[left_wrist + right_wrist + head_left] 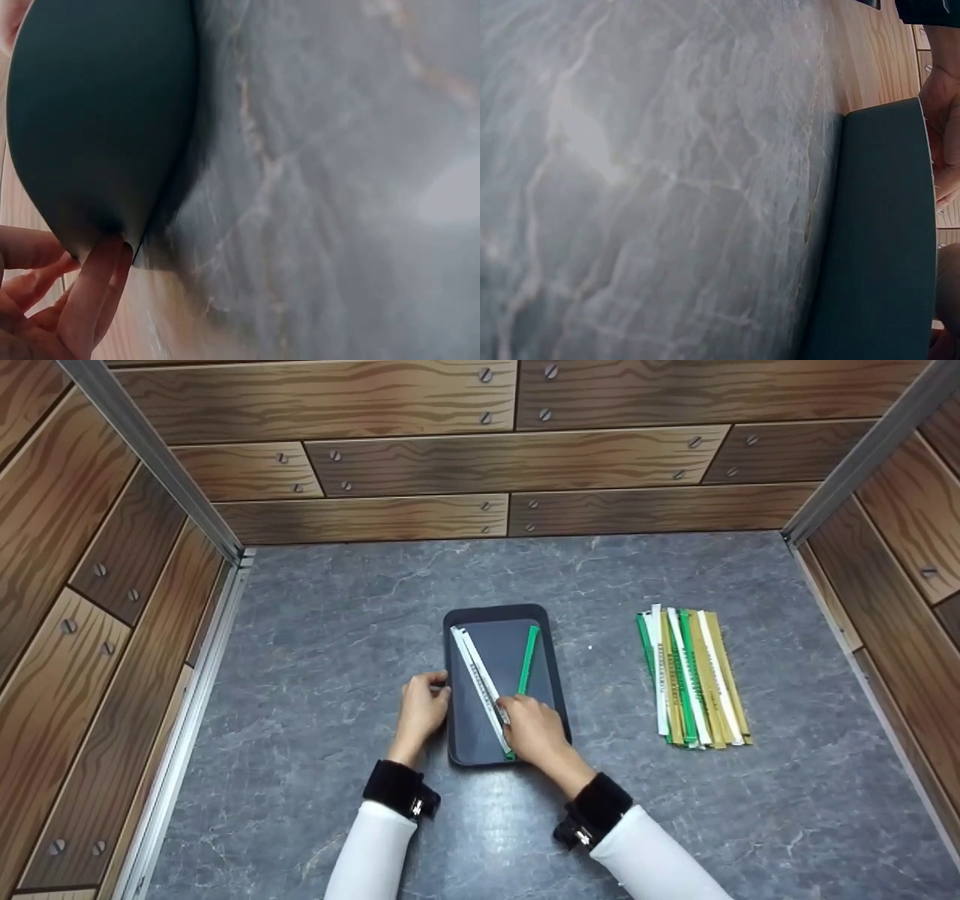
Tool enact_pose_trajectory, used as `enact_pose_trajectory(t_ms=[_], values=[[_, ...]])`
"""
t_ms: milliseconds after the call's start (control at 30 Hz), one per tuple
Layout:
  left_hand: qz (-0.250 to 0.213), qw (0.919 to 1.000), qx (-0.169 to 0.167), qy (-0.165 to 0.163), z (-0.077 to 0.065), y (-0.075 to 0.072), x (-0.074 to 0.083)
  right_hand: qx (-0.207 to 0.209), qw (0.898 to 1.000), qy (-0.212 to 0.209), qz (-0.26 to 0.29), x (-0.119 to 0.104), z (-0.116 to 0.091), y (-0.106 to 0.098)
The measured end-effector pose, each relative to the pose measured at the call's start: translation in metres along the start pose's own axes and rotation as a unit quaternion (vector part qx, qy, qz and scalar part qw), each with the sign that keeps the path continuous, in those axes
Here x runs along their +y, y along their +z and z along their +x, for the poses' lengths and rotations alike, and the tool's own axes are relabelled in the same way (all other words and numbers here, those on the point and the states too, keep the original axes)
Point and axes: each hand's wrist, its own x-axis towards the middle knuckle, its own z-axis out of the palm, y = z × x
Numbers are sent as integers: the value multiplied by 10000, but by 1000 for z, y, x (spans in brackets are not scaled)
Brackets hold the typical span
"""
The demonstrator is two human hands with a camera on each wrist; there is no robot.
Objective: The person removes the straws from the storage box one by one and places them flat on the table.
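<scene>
A dark grey tray [500, 613] lies on the table. My left hand [422, 709] is at its left side, fingertips against the outer wall; in the left wrist view, the fingers [94, 289] are at the wall's lower corner. Inside the tray, two long white stick packets [475, 673] slant side by side at the left. My right hand [534, 729] reaches in over the tray's right side and grips a green stick packet [529, 658] around its middle. Its upper part shows above the hand; the grasping fingertips are partly hidden. The right wrist view shows the tray's outer wall [877, 232].
To the right of the tray lies a pile of green, white and gold stick packets [694, 679], roughly parallel and overlapping. Wood-patterned panels [420, 465] enclose the grey marbled table [337, 607] at the back and both sides.
</scene>
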Motion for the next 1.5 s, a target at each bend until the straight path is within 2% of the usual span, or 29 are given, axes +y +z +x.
enact_pose_trajectory(t_ms=[100,167,300,400,533,767,900,1067,1200,1233,1333,1500], values=[[-99,9999,-41,-13,4,-2,-3,-83,9996,113,259,1,0,-1],[-321,9994,-86,-111,6,-3,-4,-173,9986,222,446,3,1,-3],[-1133,9920,-285,-484,9,-4,-7,-204,9947,360,936,6,0,-10],[-1549,9854,-407,-579,10,-5,-9,-117,9901,372,1346,8,-2,-19],[-1724,9830,-481,-408,10,-4,-10,67,9816,489,1842,13,-6,-32],[-2100,9746,-756,-175,10,-1,-11,588,9552,910,2755,36,-20,-61],[-2150,9732,-808,-126,11,-1,-12,976,9548,1068,2596,61,-32,-77],[-2241,9708,-861,-16,9,-4,-9,1323,9610,1415,1971,96,-51,-91],[-2228,9714,-816,-76,9,-4,-9,1506,9644,1694,1360,122,-64,-97],[-2209,9721,-788,-74,11,-2,-12,1493,9651,1763,1235,128,-67,-98],[-2141,9734,-795,-168,10,-2,-11,1308,9670,2002,880,141,-75,-101],[-2120,9734,-835,-230,11,-1,-11,887,9669,2299,665,152,-84,-104]])
